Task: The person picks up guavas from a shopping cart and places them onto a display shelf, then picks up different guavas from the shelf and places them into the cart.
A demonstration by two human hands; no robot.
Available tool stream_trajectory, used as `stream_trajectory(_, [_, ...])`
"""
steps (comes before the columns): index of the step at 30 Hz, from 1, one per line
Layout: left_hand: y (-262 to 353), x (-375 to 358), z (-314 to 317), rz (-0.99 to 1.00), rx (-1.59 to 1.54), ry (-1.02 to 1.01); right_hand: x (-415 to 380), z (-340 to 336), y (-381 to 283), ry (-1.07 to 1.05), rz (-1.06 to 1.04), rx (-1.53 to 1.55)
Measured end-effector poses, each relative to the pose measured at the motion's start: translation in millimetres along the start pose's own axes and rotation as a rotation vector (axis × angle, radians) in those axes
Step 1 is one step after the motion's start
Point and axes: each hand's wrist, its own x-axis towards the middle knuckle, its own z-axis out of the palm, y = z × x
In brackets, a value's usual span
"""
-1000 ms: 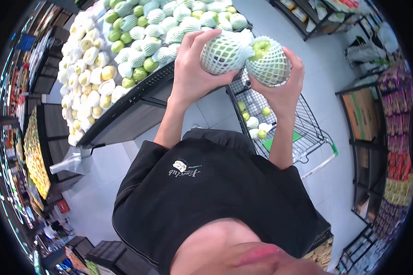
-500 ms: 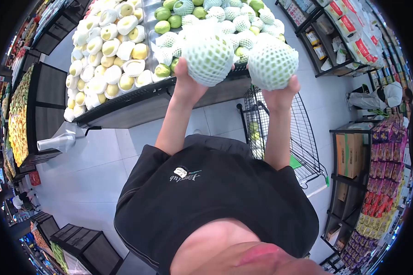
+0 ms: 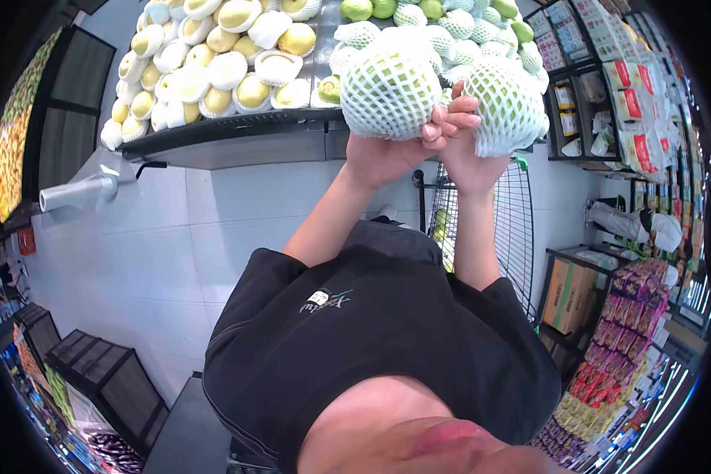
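Observation:
My left hand (image 3: 381,156) is closed around the lower side of a large green fruit in a white foam net (image 3: 391,88). In my right hand (image 3: 472,164) sits a second netted green fruit (image 3: 507,107), gripped from below and from its left side. The fingers of both hands meet between the two fruits, partly overlapping. Behind them is a display of smaller-looking green fruits (image 3: 460,25), many in similar foam nets. Pale yellow fruits in white foam (image 3: 227,69) are heaped to the left of it.
The display's dark front edge (image 3: 229,126) runs beyond my arms. A black wire shopping cart (image 3: 515,217) stands under my right forearm, holding something green. A roll of clear bags (image 3: 79,192) sticks out at left. Shelves with snack packets (image 3: 608,340) and another person (image 3: 632,225) are at right.
Both fruits have come closer together, and my fingers now meet between them. The view has shifted, so the display and the fruits on it appear farther right.

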Motion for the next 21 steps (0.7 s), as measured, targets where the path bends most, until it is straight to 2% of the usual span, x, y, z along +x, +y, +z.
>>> stream_trajectory(2, [0,-3,5,0.080,0.013,0.036,6,-5,-1,0.039,0.038,0.030])
stream_trajectory(4, [2,-2,9,0.172,0.050,0.030,13,-6,3,0.084,-0.028,-0.060])
stream_trajectory(5, [2,-2,12,0.245,0.094,0.096,16,-5,5,0.104,-0.068,-0.104])
stream_trajectory(7, [-1,4,30,0.382,0.183,0.233,22,4,4,0.172,-0.066,0.069])
stream_trajectory(8, [1,7,29,0.415,0.220,0.316,26,10,4,0.205,-0.075,0.106])
stream_trajectory(10, [-2,14,29,0.445,0.181,0.319,30,19,-2,0.285,-0.071,0.171])
stream_trajectory(14, [-19,32,22,0.466,0.146,0.295,30,16,-28,0.294,-0.016,0.202])
stream_trajectory(18, [-33,53,5,0.431,0.367,0.284,22,14,-64,0.219,-0.027,-0.010])
stream_trajectory(21, [-52,71,-5,0.674,1.068,0.588,6,8,-93,0.305,-0.272,-0.662])
